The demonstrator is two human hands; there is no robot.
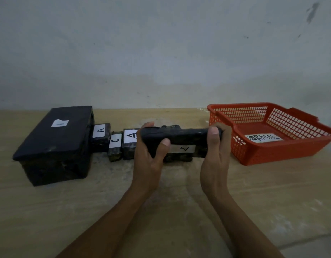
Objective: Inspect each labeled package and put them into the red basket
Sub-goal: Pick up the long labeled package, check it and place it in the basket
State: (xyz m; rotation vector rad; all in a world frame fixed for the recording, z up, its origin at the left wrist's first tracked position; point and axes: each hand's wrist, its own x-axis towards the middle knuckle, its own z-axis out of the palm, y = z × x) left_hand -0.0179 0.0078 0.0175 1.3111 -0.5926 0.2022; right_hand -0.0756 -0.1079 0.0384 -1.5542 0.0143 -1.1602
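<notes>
Both hands lift a long black-wrapped package (181,141) labelled A above the wooden table (170,211), left hand (149,155) and right hand (216,151) fingers curled around its ends; ideally, keep it level while moving toward the empty red plastic mesh basket (272,151) just right.

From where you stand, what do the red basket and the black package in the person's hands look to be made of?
The red basket looks like moulded plastic: stiff mesh walls and a smooth, evenly coloured rim. The held package seems wrapped in black plastic film or tape, slightly glossy and creased, with a white paper label; its contents are hidden.
</notes>
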